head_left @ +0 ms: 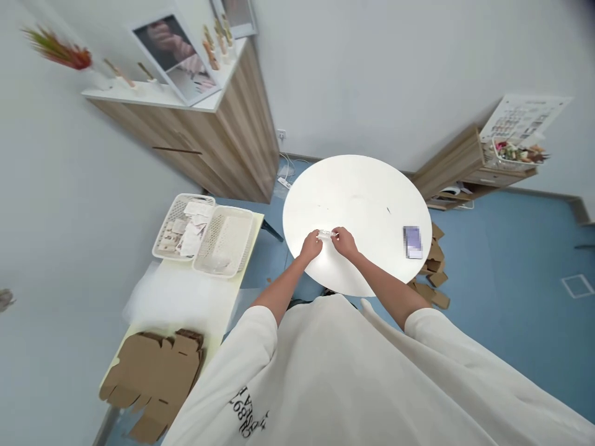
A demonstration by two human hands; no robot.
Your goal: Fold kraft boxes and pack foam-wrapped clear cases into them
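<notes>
Over the near left part of the round white table (357, 179), my left hand (311, 245) and my right hand (344, 242) face each other. Between them is a small whitish, see-through packet (326, 235), with the fingers of each hand closed on one end. Its contents are too small to make out. A purple and white item (413, 242), blurred into squares, lies on the tabletop to the right of my hands. Farther back on the table is a small dark, thin object (388, 210).
On the side table at left stand a basket with paper packets (160, 241) and a second white basket (223, 238). Flat brown cardboard boxes (153, 371) lie nearer me. A wooden cabinet (246, 124) stands behind; more cardboard (434, 257) is on the floor at right.
</notes>
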